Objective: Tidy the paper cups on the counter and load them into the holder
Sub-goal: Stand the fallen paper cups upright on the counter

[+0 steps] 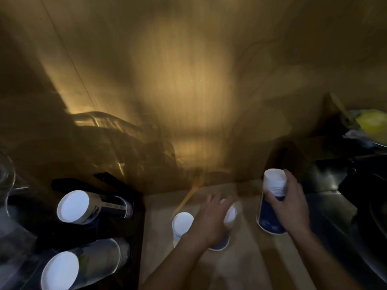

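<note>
Upside-down white and blue paper cups stand on the wooden counter (pixel 247 266). My right hand (pixel 290 204) grips a tall stack of nested cups (pixel 272 197) at the right. My left hand (pixel 211 218) is closed around an inverted cup (pixel 229 216) in the middle; the cup's body is mostly hidden by the hand. A single cup (pixel 182 223) stands just left of that hand, free. At the left, the black holder (pixel 100 229) carries two stacks lying with their bases toward me: an upper stack (pixel 83 207) and a lower stack (pixel 79 268).
A wooden wall rises right behind the counter. A glass vessel (pixel 6 181) sits at the far left edge. A dark metal sink area (pixel 343 206) lies to the right, with a yellow object (pixel 370 122) above it. The picture is dim and blurred.
</note>
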